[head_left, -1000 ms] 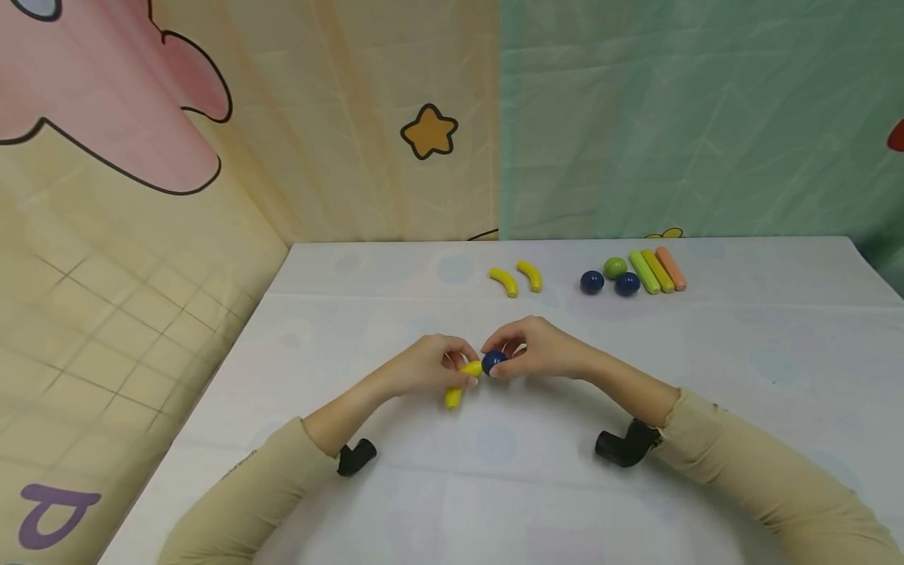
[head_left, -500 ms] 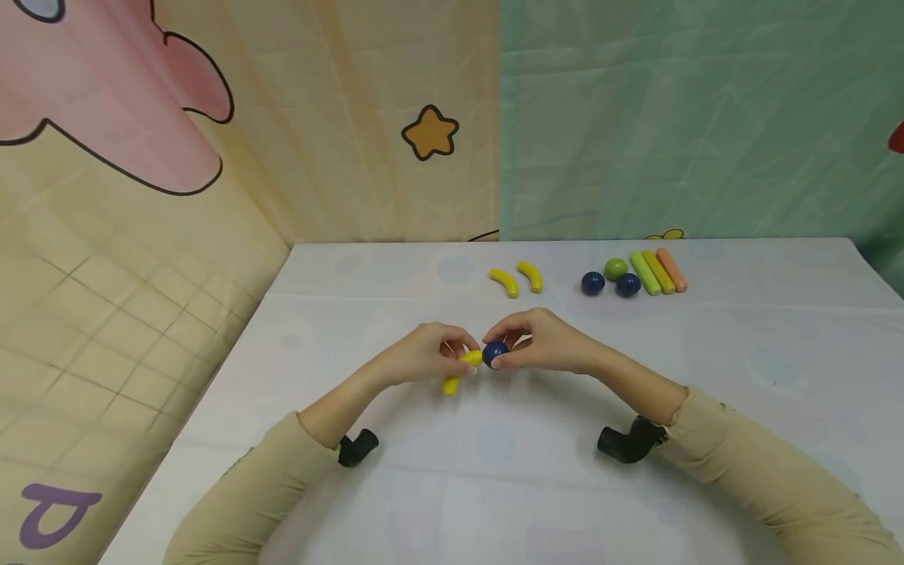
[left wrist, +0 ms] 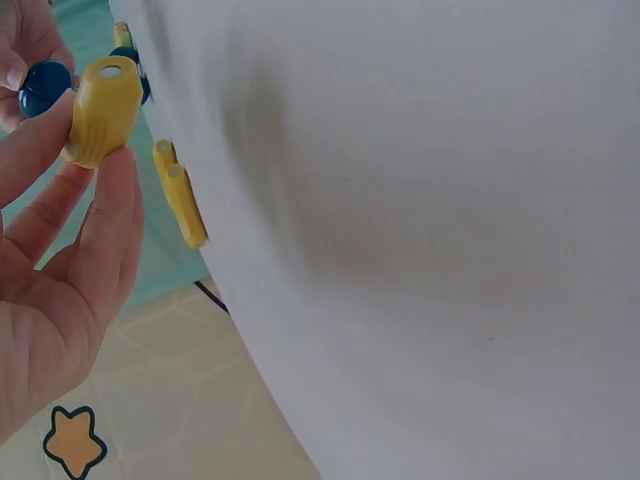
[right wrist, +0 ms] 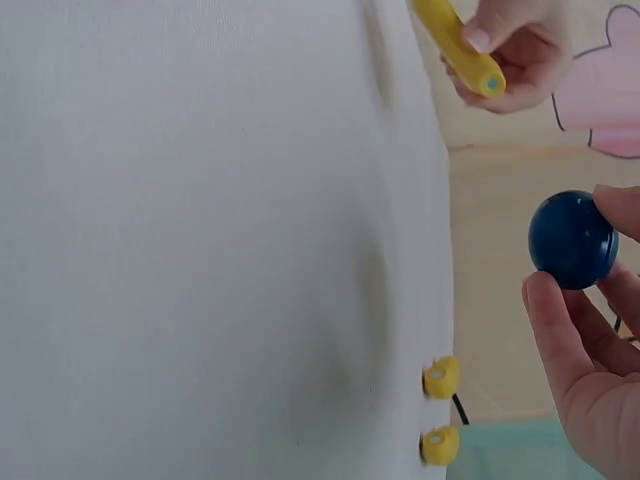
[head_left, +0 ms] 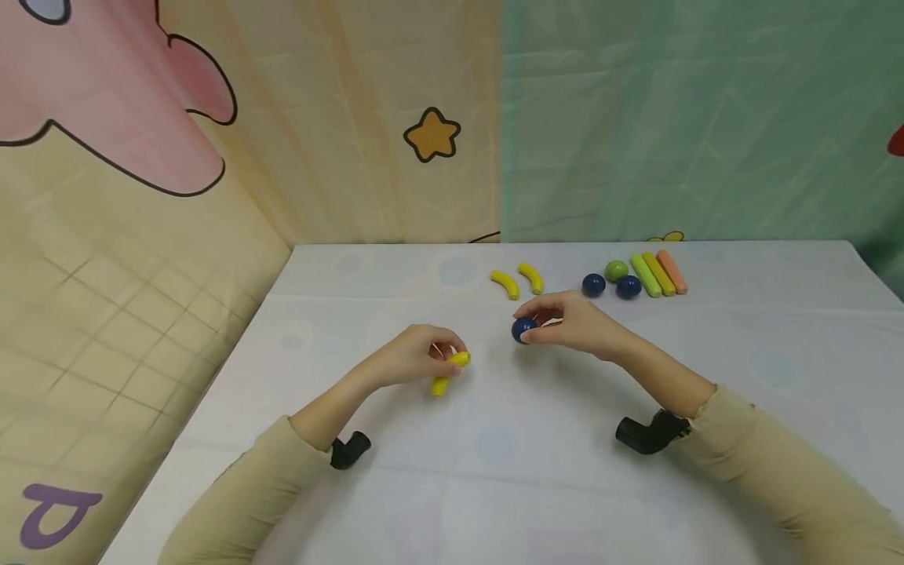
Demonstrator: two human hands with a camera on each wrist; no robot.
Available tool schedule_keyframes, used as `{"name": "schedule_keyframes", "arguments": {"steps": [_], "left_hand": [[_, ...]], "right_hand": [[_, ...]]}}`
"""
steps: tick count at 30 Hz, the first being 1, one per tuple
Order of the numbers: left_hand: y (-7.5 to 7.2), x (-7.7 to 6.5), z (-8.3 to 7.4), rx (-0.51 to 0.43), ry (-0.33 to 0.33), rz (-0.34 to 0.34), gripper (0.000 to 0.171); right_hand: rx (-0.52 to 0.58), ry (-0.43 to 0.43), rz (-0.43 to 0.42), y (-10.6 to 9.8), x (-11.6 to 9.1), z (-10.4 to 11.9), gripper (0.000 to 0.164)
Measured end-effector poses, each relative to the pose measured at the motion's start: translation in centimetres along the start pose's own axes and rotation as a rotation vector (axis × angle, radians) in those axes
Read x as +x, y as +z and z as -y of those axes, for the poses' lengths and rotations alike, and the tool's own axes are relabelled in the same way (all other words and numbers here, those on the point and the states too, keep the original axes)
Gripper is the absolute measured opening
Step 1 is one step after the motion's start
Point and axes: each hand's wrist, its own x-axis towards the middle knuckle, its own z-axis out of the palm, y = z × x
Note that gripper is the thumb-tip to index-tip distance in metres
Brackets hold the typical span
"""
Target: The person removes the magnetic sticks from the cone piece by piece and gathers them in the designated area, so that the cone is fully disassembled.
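Near the middle of the table, my left hand (head_left: pixel 417 355) pinches a curved yellow rod (head_left: pixel 459 359) between thumb and fingers. In the left wrist view the end of this yellow rod (left wrist: pixel 105 110) has a small pale round spot. To its right, my right hand (head_left: pixel 575 323) grips a glossy dark blue ball (head_left: pixel 523 329) by the fingertips. A gap separates the ball and the rod. The right wrist view shows the blue ball (right wrist: pixel 572 240) in the fingers, and the yellow rod (right wrist: pixel 460 50) in the other hand beyond. Both pieces are held above the table.
Two more curved yellow rods (head_left: pixel 504 284) lie at the back of the white table (head_left: pixel 494 486). Right of them sit two dark blue balls (head_left: pixel 593 285), a green ball (head_left: pixel 617 271) and straight green, yellow and orange rods (head_left: pixel 658 273). Printed curtains (head_left: pixel 353 157) stand behind.
The blue ball and the yellow rod, touching or nearly so before, are now apart. My right hand has moved right and back with the ball; my left hand has shifted slightly left with the rod.
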Motion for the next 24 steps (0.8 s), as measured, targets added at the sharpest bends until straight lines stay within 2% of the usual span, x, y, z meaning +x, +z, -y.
{"name": "schedule_keyframes", "arguments": {"steps": [6, 10, 14, 24], "left_hand": [[-0.1, 0.5, 0.5, -0.084, -0.086, -0.069, 0.019], [0.0, 1.4, 0.7, -0.159, -0.131, -0.118, 0.02], [0.0, 2.1, 0.8, -0.189, -0.157, -0.154, 0.021], [-0.1, 3.4, 1.1, -0.25, -0.216, -0.185, 0.027]], "right_hand": [[0.071, 0.076, -0.069, -2.0, -0.5, -1.1, 0.039], [0.047, 0.095, -0.086, -2.6, -0.9, -1.4, 0.04], [0.019, 0.112, -0.103, -3.5, -1.5, -1.6, 0.042], [0.021, 0.162, -0.139, -5.8, -2.1, -2.4, 0.047]]}}
